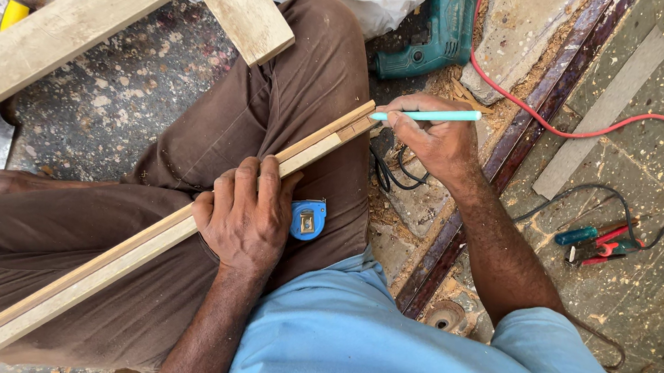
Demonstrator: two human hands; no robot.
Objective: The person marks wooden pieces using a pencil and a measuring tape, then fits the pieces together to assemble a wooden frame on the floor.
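Left hand (245, 218) fingers wrapped round wooden strip (152, 238); right hand (436, 139) pinching pencil (430, 115), tip seemingly touching.

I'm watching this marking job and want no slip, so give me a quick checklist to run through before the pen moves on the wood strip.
1. Strip held firm: ok. The left hand wraps over the wood strip, which rests across the lap.
2. Pen in grip: ok. The right hand holds the light blue pen.
3. Pen tip at the strip's end: ok, the tip sits by the end near the right hand.
4. Mark already drawn: cannot tell, too small to see.
5. Tape measure within reach: ok, it lies on the lap beside the left hand.
6. Red cable away from the strip: ok, it runs along the floor to the right.
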